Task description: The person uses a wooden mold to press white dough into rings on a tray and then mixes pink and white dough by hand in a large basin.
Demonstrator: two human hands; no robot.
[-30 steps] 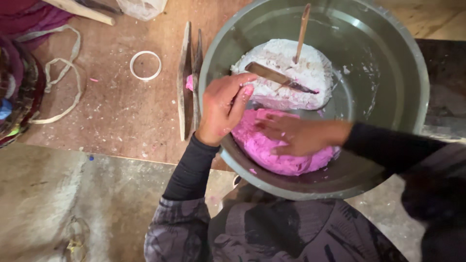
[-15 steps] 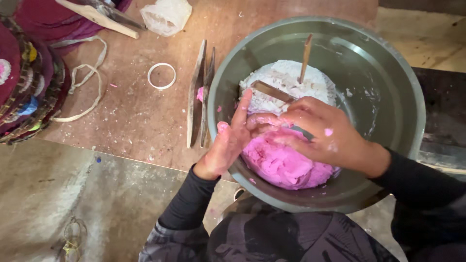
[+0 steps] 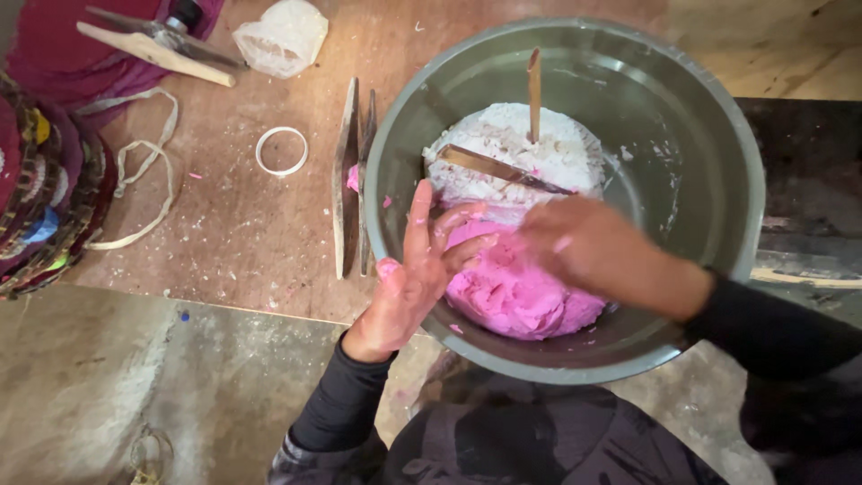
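Observation:
A large grey metal bowl point(image 3: 718, 135) holds a lump of pink dough point(image 3: 512, 287) at the near side and a mound of white dough point(image 3: 521, 144) behind it. Two thin wooden sticks point(image 3: 534, 90) are stuck in the white mound. My left hand point(image 3: 413, 278) rests on the bowl's near-left rim, fingers spread and stained pink, fingertips touching the pink dough. My right hand point(image 3: 602, 251), blurred, is over the pink lump's right side; whether it presses or grips the dough is unclear.
The bowl sits on a brown wooden board point(image 3: 233, 207). Two wooden blades point(image 3: 346, 180) lie left of the bowl, beside a white ring point(image 3: 281, 150). A plastic bag point(image 3: 283, 36), a wooden tool point(image 3: 153, 49), white cord point(image 3: 144, 180) and colourful fabric point(image 3: 40, 180) lie further left.
My left hand has opened, its fingers now spread upright at the rim. My right hand has shifted right across the pink dough. The view has moved, showing more of the bowl.

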